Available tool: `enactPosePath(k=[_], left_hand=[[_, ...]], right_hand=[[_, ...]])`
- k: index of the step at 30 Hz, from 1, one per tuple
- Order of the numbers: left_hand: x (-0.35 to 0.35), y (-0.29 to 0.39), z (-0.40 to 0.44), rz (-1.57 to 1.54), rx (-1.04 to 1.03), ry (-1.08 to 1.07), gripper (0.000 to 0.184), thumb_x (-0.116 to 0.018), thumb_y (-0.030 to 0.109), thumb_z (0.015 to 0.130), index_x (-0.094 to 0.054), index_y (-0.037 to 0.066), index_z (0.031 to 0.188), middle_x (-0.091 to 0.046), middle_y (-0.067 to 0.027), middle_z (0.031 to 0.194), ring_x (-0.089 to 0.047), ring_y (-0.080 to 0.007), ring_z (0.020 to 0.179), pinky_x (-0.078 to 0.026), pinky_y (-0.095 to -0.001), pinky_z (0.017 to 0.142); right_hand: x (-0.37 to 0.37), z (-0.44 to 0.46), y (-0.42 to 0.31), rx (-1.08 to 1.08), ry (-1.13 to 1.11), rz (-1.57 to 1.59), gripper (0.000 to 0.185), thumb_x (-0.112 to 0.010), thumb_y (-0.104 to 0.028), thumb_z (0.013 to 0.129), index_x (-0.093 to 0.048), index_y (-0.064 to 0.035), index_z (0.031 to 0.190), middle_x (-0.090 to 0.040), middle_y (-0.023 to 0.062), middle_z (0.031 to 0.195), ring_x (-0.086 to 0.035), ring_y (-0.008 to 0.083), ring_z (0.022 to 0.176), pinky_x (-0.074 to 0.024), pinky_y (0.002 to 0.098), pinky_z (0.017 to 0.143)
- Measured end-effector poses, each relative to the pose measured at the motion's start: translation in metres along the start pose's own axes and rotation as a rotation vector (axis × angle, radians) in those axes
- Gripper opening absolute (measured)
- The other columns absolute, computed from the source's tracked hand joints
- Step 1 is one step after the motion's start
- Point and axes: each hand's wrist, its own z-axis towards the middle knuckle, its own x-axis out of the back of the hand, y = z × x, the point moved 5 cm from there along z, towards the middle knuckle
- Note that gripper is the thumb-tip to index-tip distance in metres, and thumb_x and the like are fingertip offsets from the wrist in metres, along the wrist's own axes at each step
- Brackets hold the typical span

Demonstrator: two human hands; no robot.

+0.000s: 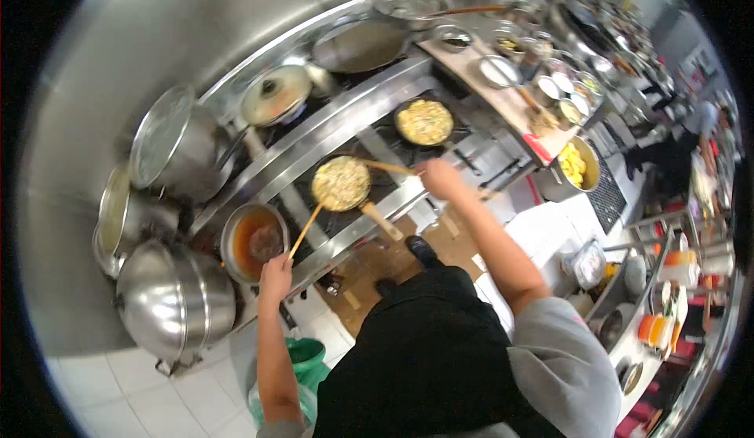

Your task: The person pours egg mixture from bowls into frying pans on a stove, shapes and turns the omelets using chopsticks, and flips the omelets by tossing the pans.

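A pan of pale yellow food with darker bits sits on the near burner, its wooden handle pointing toward the body. My left hand is closed on a thin wooden stick whose far end touches the pan's near left edge. Closed round another wooden stick, my right hand holds it with the tip at the pan's upper right edge. A second pan with similar food rests on the burner behind. Beside my left hand is a bowl of brown liquid with a dark lump.
Large steel pots stand at the left. A lidded pan and a wok line the back. Bowls crowd a wooden board at the right, near a pot of yellow pieces. Another person stands far right.
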Motion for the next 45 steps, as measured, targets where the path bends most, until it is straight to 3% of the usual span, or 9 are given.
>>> enactPosePath(k=[6, 9, 13, 19, 27, 32, 34, 43, 45], left_hand=[[-0.038, 0.009, 0.003, -0.119, -0.189, 0.162, 0.026, -0.056, 0.021, 0.097, -0.062, -0.003, 0.090, -0.061, -0.0185, 0.069, -0.058, -0.0312, 0.058, -0.048, -0.0434, 0.057], [-0.085, 0.050, -0.002, -0.984, 0.063, -0.165, 0.021, -0.051, 0.021, 0.102, -0.054, 0.002, 0.093, -0.066, -0.0131, 0.077, -0.059, -0.0212, 0.056, -0.048, -0.0342, 0.047], [-0.115, 0.189, 0.026, -1.282, 0.022, -0.199, 0.020, -0.046, 0.019, 0.104, -0.048, 0.000, 0.110, -0.065, -0.0162, 0.087, -0.071, -0.0290, 0.070, -0.061, -0.0359, 0.058], [-0.169, 0.325, 0.047, -1.270, -0.063, -0.425, 0.029, -0.044, 0.027, 0.106, -0.055, 0.004, 0.120, -0.067, -0.0137, 0.096, -0.069, -0.0237, 0.087, -0.059, -0.0358, 0.074], [-0.352, 0.401, 0.036, -0.661, -0.171, -0.942, 0.030, -0.054, 0.024, 0.101, -0.059, 0.004, 0.122, -0.069, -0.0091, 0.106, -0.068, -0.0196, 0.093, -0.058, -0.0323, 0.072], [-0.456, 0.469, 0.116, -0.490, -0.404, -0.580, 0.022, -0.057, 0.014, 0.096, -0.065, 0.001, 0.111, -0.069, -0.0116, 0.097, -0.067, -0.0232, 0.091, -0.052, -0.0357, 0.077], [-0.481, 0.498, 0.153, -0.237, -0.532, -0.471, 0.032, -0.056, 0.012, 0.095, -0.060, 0.005, 0.125, -0.062, -0.0181, 0.127, -0.054, -0.0315, 0.123, -0.042, -0.0408, 0.101], [-0.570, 0.589, 0.235, -0.377, -0.661, -0.362, 0.046, -0.068, 0.011, 0.082, -0.058, -0.006, 0.123, -0.060, -0.0269, 0.124, -0.053, -0.0422, 0.118, -0.037, -0.0475, 0.105], [-0.585, 0.585, 0.252, -0.248, -0.693, -0.296, 0.043, -0.069, 0.012, 0.082, -0.061, -0.004, 0.121, -0.059, -0.0258, 0.128, -0.054, -0.0415, 0.120, -0.037, -0.0480, 0.106]], right_hand=[[-0.118, -0.109, 0.022, -0.161, 0.101, 0.281, 0.024, -0.056, -0.018, 0.088, -0.066, 0.0022, 0.093, -0.067, 0.0233, 0.078, -0.067, 0.0367, 0.069, -0.0535, 0.0493, 0.065], [-0.078, -0.107, 0.009, -0.252, 0.036, 0.670, 0.024, -0.058, -0.019, 0.092, -0.066, 0.0035, 0.094, -0.067, 0.0183, 0.075, -0.065, 0.0277, 0.065, -0.0531, 0.0412, 0.060], [-0.064, -0.038, -0.022, -0.539, -0.057, 1.741, 0.022, -0.059, -0.021, 0.100, -0.057, 0.0013, 0.102, -0.067, 0.0118, 0.091, -0.070, 0.0212, 0.080, -0.0600, 0.0331, 0.073], [0.012, -0.003, 0.004, -0.339, 0.050, 1.394, 0.014, -0.051, -0.010, 0.098, -0.057, -0.0010, 0.106, -0.067, 0.0091, 0.086, -0.064, 0.0169, 0.073, -0.0534, 0.0329, 0.065], [0.129, -0.098, 0.363, -0.403, 0.267, 0.090, 0.025, -0.055, -0.008, 0.086, -0.063, -0.0055, 0.110, -0.063, 0.0203, 0.090, -0.064, 0.0399, 0.085, -0.0516, 0.0482, 0.074], [0.102, -0.054, 0.463, -0.403, 0.124, 0.036, 0.023, -0.063, -0.017, 0.086, -0.070, -0.0087, 0.107, -0.066, 0.0172, 0.097, -0.067, 0.0333, 0.086, -0.0542, 0.0432, 0.075], [0.099, -0.027, 0.449, -0.399, 0.025, 0.180, 0.022, -0.065, -0.023, 0.086, -0.072, -0.0079, 0.100, -0.066, 0.0162, 0.099, -0.065, 0.0290, 0.093, -0.0530, 0.0431, 0.078], [0.110, -0.104, 0.247, 0.212, 0.788, 0.628, 0.036, -0.061, -0.024, 0.092, -0.056, 0.0052, 0.111, -0.056, 0.0206, 0.111, -0.058, 0.0283, 0.092, -0.0490, 0.0369, 0.079], [0.045, -0.155, 0.244, 0.092, 0.340, 0.717, 0.038, -0.061, -0.010, 0.091, -0.052, -0.0048, 0.127, -0.057, 0.0152, 0.124, -0.060, 0.0331, 0.111, -0.0528, 0.0427, 0.088]])
